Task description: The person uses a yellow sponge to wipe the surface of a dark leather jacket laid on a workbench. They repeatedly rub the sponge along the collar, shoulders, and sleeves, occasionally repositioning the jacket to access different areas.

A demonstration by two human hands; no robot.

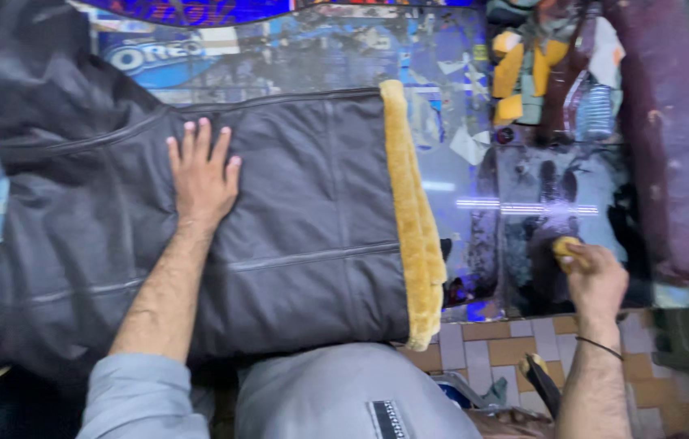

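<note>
- Black leather, seamed and stitched, is filling the left and centre of the head view: a dark jacket (304, 236) is lying spread flat over a glass-topped table (458, 175) with colourful printed wrappers showing beneath the glass.
- Running down the jacket's right edge, a band of mustard-yellow fleece trim (415, 219) is curling over at its lower end.
- Pressing on the jacket's upper middle, the person's left hand (202, 175) is lying palm down, fingers straight and slightly spread, gripping nothing, with the bare forearm crossing the jacket's lower half.
- Well to the right of the jacket, clear of the trim, the right hand (592, 276) is curling shut around a small yellow object (565, 246); what that object is cannot be told, since only its top is showing above the fingers.
- A thin dark band is circling the right wrist.
- Below the jacket's right corner, a tiled floor (507, 349) in tan and pale squares is showing past the table edge.
- Nearest the camera, under the jacket's lower edge, the person's grey garment (336, 390) is filling the bottom of the view.
- Far beyond the jacket's right side, a blurred purplish shape (678, 138) is leaning across the upper corner.
</note>
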